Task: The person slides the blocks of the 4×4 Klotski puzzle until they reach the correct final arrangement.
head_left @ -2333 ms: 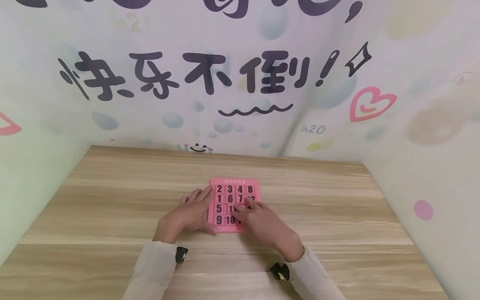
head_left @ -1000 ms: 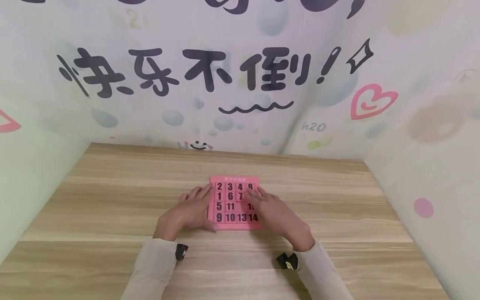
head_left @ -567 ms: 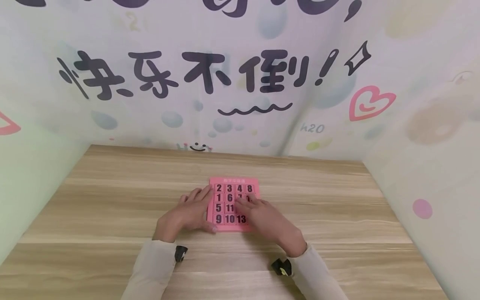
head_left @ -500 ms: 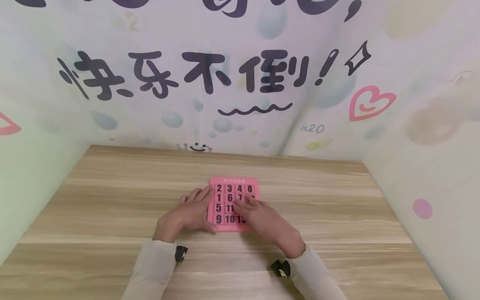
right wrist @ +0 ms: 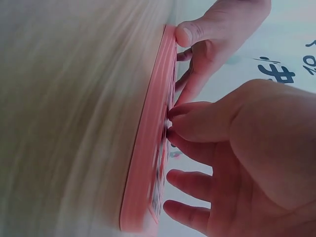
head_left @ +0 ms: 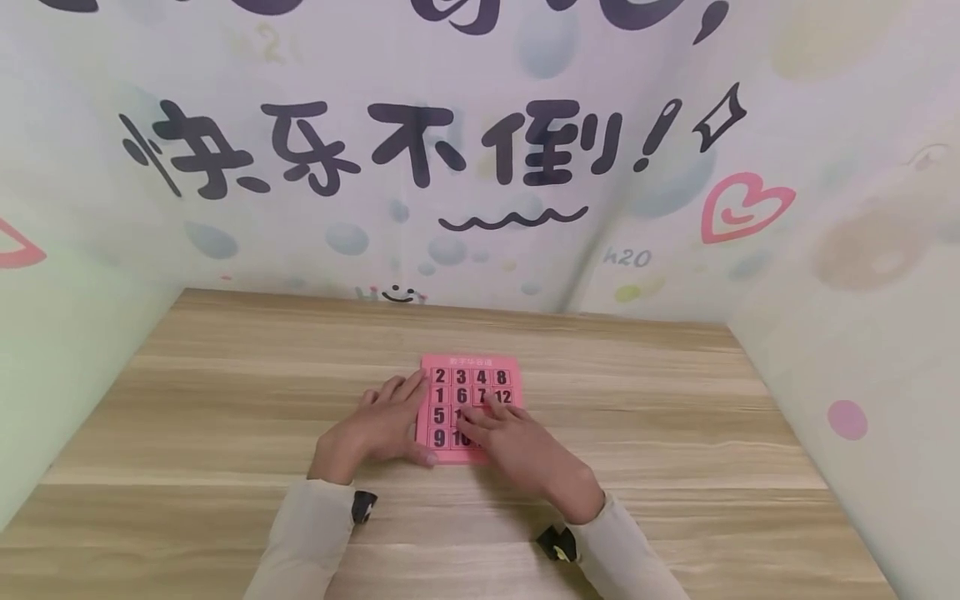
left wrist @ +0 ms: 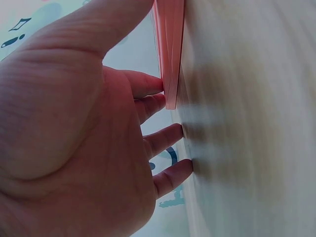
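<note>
A pink number sliding puzzle (head_left: 439,457) lies flat on the wooden table. Its left columns show, with 12 visible at the right of the second row. My left hand (head_left: 378,427) rests along the puzzle's left side, thumb at the near left corner. In the left wrist view, the index fingertip (left wrist: 157,85) touches the puzzle's edge (left wrist: 173,59), while the lower fingers reach toward the table. My right hand (head_left: 521,450) lies over the lower right tiles and hides several of them. In the right wrist view, its thumb and index fingertips touch the puzzle's face close together; the other fingers are spread.
The wooden table (head_left: 225,400) extends on all sides of the puzzle. A printed white backdrop (head_left: 360,267) stands behind it, with plain side walls at left and right. Both sleeves have a dark item at the wrist.
My right hand went from the right column toward the puzzle's middle. It now covers part of tile 11 and the lower right, while tile 12 has come into view. The left hand stays put.
</note>
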Tool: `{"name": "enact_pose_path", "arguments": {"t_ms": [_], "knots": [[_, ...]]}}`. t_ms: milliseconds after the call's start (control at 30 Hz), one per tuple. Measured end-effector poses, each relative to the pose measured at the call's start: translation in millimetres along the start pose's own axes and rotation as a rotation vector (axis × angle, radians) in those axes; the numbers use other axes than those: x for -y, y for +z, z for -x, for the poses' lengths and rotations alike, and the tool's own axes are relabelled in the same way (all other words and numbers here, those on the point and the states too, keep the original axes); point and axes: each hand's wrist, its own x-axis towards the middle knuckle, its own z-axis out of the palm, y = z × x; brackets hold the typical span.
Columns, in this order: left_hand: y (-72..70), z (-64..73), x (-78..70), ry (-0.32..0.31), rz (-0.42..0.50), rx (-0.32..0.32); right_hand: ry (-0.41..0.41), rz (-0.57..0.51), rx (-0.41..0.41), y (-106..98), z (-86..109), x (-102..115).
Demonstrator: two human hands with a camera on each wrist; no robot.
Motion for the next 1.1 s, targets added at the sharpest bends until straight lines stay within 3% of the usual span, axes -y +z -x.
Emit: {"name": "enact_pose_path", "arguments": {"t_ms": [1100], "knots": [[0.1,0.9,-2.5,-0.008,0.003,0.000,-0.026,-0.009,-0.009,-3,2.8,-11]]}}
